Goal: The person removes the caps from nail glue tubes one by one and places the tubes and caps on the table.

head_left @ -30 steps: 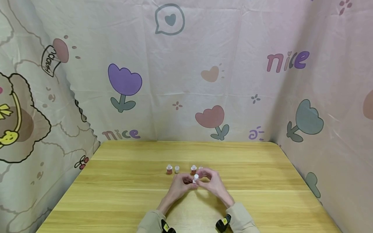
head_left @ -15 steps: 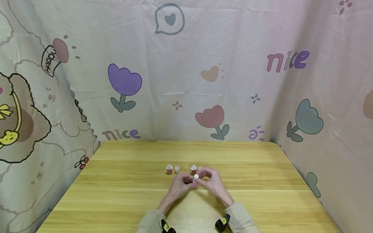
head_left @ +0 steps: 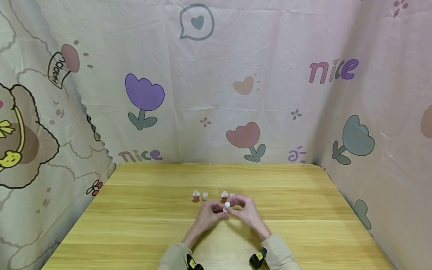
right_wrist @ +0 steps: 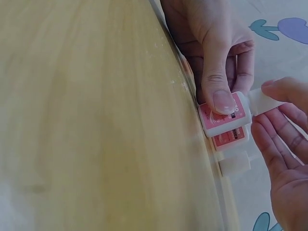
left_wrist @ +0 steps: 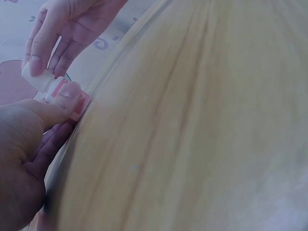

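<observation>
My left hand [head_left: 210, 217] holds a small white bottle with a pink label [right_wrist: 240, 114] just above the table, its thumb pressed flat against the label. From the other side my right hand [head_left: 249, 214] pinches a white cap [right_wrist: 262, 102] between thumb and fingers. The cap sits in line with the bottle, right at its neck. In the left wrist view the same cap [left_wrist: 37, 80] shows under a fingertip, and the bottle [left_wrist: 81, 111] is partly covered by the left thumb.
Beyond my hands on the wooden table [head_left: 148, 225] stand two more small bottles, one at the left [head_left: 196, 197] and one nearer the hands [head_left: 224, 197]. Beside each is a loose white cap, the left cap [head_left: 205, 196] and the right cap [head_left: 232, 195]. Patterned cloth [head_left: 209, 93] hangs behind.
The white cap stands a little more upright in line with the bottle than a second ago. Both hands have stayed in nearly the same place, and the other bottles and caps have not moved.
</observation>
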`<action>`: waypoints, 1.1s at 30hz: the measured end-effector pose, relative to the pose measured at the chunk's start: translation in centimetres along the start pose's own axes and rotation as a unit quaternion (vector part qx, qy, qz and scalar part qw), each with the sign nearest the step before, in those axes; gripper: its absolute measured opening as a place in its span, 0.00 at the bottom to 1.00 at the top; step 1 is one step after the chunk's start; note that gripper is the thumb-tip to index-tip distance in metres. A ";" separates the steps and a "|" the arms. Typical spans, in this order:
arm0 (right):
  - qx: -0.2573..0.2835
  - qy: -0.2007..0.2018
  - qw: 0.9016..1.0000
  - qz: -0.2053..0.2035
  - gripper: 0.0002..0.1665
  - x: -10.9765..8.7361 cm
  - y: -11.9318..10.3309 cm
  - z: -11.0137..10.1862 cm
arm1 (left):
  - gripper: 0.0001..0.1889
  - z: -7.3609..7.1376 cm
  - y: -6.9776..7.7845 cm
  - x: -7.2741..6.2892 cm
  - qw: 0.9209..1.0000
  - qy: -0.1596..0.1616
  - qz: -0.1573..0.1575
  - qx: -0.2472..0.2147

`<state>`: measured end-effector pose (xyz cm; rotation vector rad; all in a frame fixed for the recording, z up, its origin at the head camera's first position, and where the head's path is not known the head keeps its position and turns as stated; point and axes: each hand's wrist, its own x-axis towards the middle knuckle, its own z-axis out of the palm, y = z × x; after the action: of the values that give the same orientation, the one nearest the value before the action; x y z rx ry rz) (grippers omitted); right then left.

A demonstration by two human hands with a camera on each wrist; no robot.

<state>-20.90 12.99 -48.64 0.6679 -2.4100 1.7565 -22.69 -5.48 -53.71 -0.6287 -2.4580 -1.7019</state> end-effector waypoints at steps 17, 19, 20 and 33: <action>0.004 0.017 1.000 0.016 0.11 -0.1 -1.4 -0.1 | 0.08 0.0 0.0 -0.1 1.000 0.001 0.000 0.002; 0.005 0.016 1.000 0.013 0.10 -0.1 -1.3 -0.1 | 0.07 0.0 0.0 -0.1 1.000 0.001 0.000 0.002; 0.004 0.014 1.000 0.009 0.10 -0.1 -1.2 -0.1 | 0.07 0.0 0.0 -0.1 1.000 0.001 -0.001 0.003; -0.009 -0.005 1.000 0.015 0.09 0.1 0.4 -0.1 | 0.07 -0.1 0.1 -0.1 1.000 0.000 0.000 0.005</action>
<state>-21.19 13.09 -48.92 0.6449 -2.4514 1.7447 -22.57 -5.56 -53.59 -0.6269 -2.4657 -1.6884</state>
